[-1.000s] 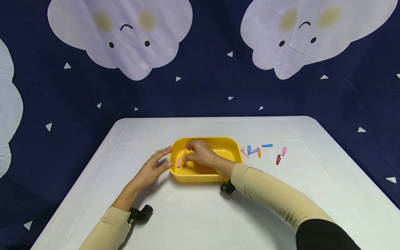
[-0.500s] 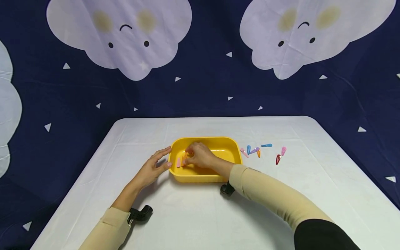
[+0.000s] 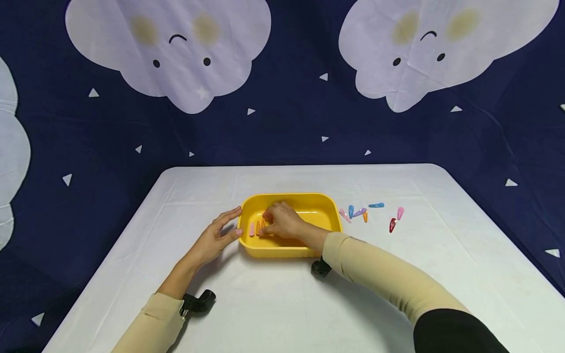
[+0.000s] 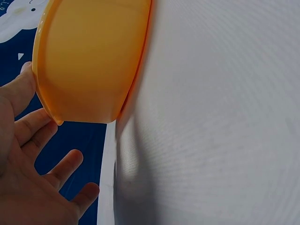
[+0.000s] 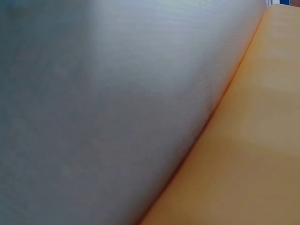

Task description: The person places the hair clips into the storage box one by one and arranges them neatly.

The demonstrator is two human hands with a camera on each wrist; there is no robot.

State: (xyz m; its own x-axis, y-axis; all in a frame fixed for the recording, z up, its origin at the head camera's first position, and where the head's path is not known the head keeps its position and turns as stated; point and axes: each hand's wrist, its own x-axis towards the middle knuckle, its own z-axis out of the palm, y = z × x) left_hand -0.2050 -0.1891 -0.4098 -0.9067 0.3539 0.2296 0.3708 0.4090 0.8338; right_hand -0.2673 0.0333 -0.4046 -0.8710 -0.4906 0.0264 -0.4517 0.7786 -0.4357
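Head view: the right hand [image 3: 284, 220] is pinching a thin, bright orange clip [image 3: 263, 223] inside a shiny yellow tray [image 3: 284, 252]. Another orange clip [image 3: 258, 228] and a pink clip [image 3: 252, 229] are lying near it. The left hand [image 3: 217, 235], fingers spread wide, is touching the tray.

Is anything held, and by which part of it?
The left hand only touches the left end of the yellow tray. The right hand is at an orange clip; whether it grips it is unclear.
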